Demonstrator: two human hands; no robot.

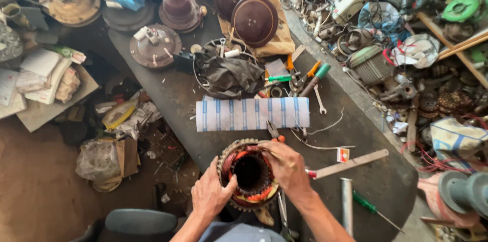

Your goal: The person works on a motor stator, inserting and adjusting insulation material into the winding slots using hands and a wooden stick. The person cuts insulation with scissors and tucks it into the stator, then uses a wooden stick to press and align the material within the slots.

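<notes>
A round motor stator (249,173) with copper windings and red-orange insulation lies on the dark workbench (356,135) near its front edge. My left hand (211,193) grips its left rim, thumb hooked toward the bore. My right hand (286,165) rests on its upper right rim, fingers curled over the windings. Whether the right fingers pinch a wire or a tool is unclear.
A white sheet with blue stripes (252,114) lies just behind the stator. Pliers (274,132), a flat ruler (351,164), a metal tube (346,206), a green screwdriver (368,206) and brown fan covers (254,20) lie around. Scrap parts crowd the right side.
</notes>
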